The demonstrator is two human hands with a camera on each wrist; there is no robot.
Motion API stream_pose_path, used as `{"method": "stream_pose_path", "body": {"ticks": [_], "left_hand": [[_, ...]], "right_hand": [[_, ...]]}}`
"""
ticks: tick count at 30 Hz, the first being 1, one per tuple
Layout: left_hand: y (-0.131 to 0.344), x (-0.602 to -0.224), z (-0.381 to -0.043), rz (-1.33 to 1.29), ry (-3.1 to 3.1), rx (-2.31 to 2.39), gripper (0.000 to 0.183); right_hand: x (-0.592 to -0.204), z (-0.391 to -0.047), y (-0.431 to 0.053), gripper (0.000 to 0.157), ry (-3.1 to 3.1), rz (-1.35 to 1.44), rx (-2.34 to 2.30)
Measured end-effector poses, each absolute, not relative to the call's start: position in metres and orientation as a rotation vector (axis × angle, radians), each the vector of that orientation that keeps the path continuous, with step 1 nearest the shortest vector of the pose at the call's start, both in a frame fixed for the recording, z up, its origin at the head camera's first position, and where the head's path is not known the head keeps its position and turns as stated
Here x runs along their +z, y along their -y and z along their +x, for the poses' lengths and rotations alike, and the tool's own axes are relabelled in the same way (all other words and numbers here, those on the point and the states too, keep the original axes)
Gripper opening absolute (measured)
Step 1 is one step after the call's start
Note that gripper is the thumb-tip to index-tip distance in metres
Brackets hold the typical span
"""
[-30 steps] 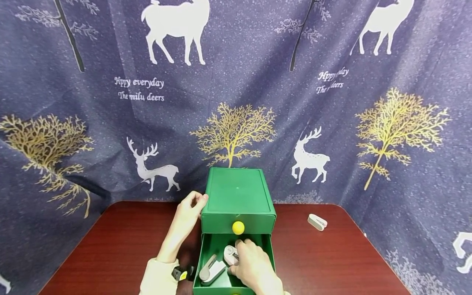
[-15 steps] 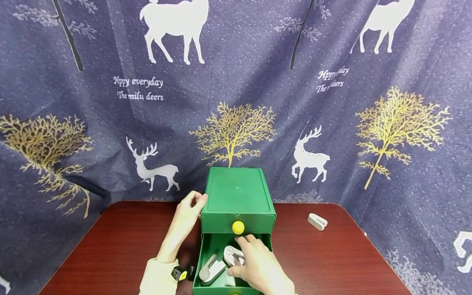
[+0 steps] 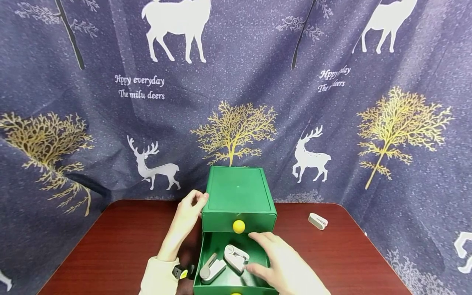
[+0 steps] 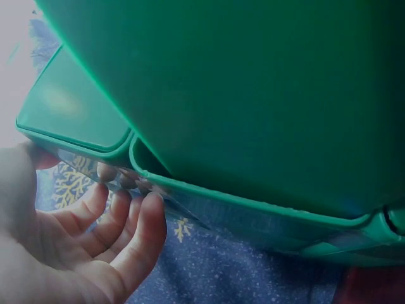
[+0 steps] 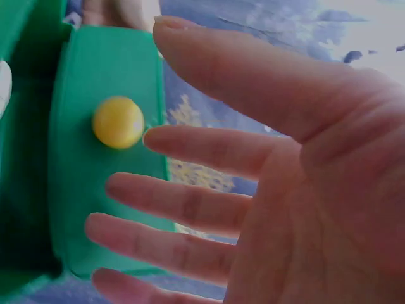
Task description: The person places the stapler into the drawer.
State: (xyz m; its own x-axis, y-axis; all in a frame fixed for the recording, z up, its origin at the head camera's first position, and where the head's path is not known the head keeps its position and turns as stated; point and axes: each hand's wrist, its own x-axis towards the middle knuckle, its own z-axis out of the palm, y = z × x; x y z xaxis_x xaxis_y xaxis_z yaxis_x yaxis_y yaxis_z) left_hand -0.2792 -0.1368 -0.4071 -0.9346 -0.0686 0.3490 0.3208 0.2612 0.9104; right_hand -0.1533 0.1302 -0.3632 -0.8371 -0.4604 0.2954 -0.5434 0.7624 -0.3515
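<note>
A green cabinet [image 3: 239, 190] has its lower drawer [image 3: 258, 254] pulled out. Inside lie a grey-and-white stapler [image 3: 212, 270] at the left and a white stapler [image 3: 237, 257] near the middle, both resting on the drawer floor. My right hand [image 3: 289, 262] hovers over the drawer's right side, fingers spread and holding nothing; its palm and straight fingers show in the right wrist view. My left hand [image 3: 187, 211] rests against the cabinet's left side near the top. In the left wrist view its loosely bent fingers [image 4: 149, 221] touch that side wall.
Another small white stapler [image 3: 318, 221] lies on the red-brown table [image 3: 313, 254] at the right. The closed upper drawer bears a yellow knob [image 3: 239, 226]. A dark patterned curtain [image 3: 236, 82] hangs behind the table.
My right hand has let go of the white stapler, which now lies in the drawer, and has moved right with its fingers spreading. The left hand has stayed at the cabinet's side.
</note>
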Motion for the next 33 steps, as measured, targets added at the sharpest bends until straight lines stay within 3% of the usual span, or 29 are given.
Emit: {"method": "stream_pose_path", "body": {"ticks": [22,33], "left_hand": [[0.136,-0.408,-0.28,-0.225,2.204,-1.726,0.03],[0.137,-0.409,-0.28,-0.224,2.225,-1.704,0.032]], "right_hand": [[-0.35,-0.139,-0.193,0.05,2.622,0.488,0.666],[-0.368,-0.167,-0.207,0.047,2.637,0.388,0.804]]}}
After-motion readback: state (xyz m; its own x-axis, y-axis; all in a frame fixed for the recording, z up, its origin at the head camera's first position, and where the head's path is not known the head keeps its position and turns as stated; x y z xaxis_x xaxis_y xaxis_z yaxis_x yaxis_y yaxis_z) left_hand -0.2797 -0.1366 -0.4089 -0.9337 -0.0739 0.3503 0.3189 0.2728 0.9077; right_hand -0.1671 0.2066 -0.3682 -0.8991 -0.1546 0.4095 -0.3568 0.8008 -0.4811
